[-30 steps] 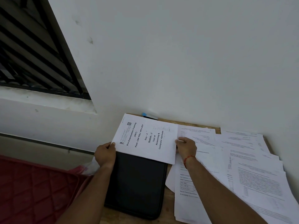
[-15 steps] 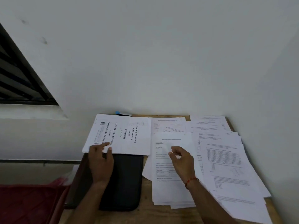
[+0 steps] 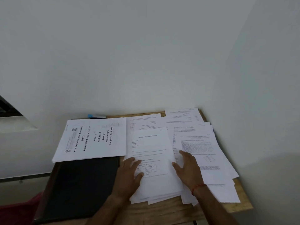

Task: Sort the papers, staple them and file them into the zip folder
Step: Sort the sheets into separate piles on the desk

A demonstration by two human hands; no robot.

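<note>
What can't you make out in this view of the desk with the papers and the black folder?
Head view: small print on the middle stack is blurred and too small to read.
The black folder: far end hidden under the cover sheet; no zip visible.
The blue thing by the wall: mostly hidden behind that sheet.
Text beneath the right hand: covered by it.

Zip folder (image 3: 81, 184) at the desk's (image 3: 162, 211) left edge, booklet (image 3: 94, 138) on its far end; stack (image 3: 151, 159) just right, loose sheets (image 3: 203, 143) along the right edge.
</note>
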